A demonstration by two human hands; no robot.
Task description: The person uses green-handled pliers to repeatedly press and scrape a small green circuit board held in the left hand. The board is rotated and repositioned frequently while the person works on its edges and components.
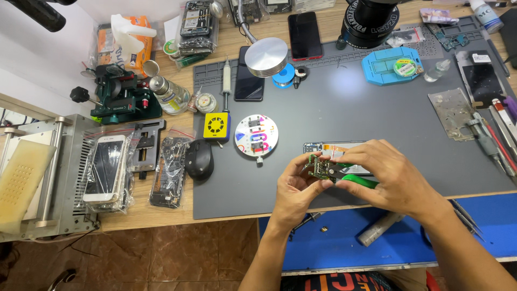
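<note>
My left hand point(295, 188) pinches a small green circuit board point(319, 168) between thumb and fingers above the grey work mat point(377, 113). My right hand point(388, 175) grips a green-handled tool point(360, 181), its tip touching the board. Under both hands lies an opened phone body point(328, 147), mostly hidden by my right hand.
A black mouse point(199, 159), a yellow square device point(216, 126) and a round white parts dish point(256, 136) sit to the left. A blue jig point(392, 66), a metal plate point(454, 113), tweezers point(498, 143), a lamp head point(266, 56) and bagged phones point(107, 170) surround the mat.
</note>
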